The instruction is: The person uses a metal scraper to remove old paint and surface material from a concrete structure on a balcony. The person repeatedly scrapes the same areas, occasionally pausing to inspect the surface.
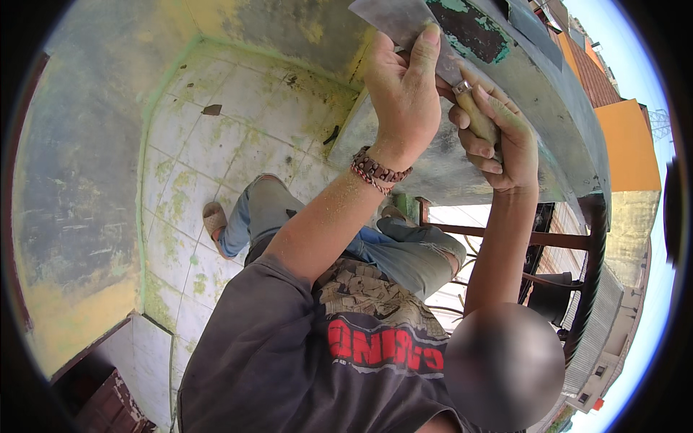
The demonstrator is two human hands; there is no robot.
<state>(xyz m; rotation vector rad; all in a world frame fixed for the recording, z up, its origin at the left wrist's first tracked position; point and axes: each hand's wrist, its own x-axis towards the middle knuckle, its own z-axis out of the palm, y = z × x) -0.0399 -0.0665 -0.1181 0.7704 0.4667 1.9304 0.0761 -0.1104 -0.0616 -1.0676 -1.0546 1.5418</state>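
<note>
Your left hand (408,101) is pinching the blade of a broad, flat grey metal scraper with a pale wooden handle (449,66), its thumb lying on the near face; its other fingers are mostly hiding behind the metal, so you cannot tell how they are spacing themselves. Your right hand (499,133) is wrapping the handle, its thumb pressing along the wood and its fingers curling together around it. The scraper is slanting across the top of the view, just beside a grey painted ledge with a peeling green and dark patch (476,32), and its far corner is running up to the upper edge; whether the blade is touching the ledge is staying unclear.

Behind a dark, twisted metal railing (596,252), a black, bucket-shaped container (550,297) is standing partly covered by the bars, and its inside is not showing. A round grey blur (505,368) is covering the lower right, hiding part of your dark printed T-shirt (260,346). Your faded blue jeans (271,206) are disappearing beneath the shirt, and one brown sandal (214,220) is showing on the stained white tile floor (245,119).
</note>
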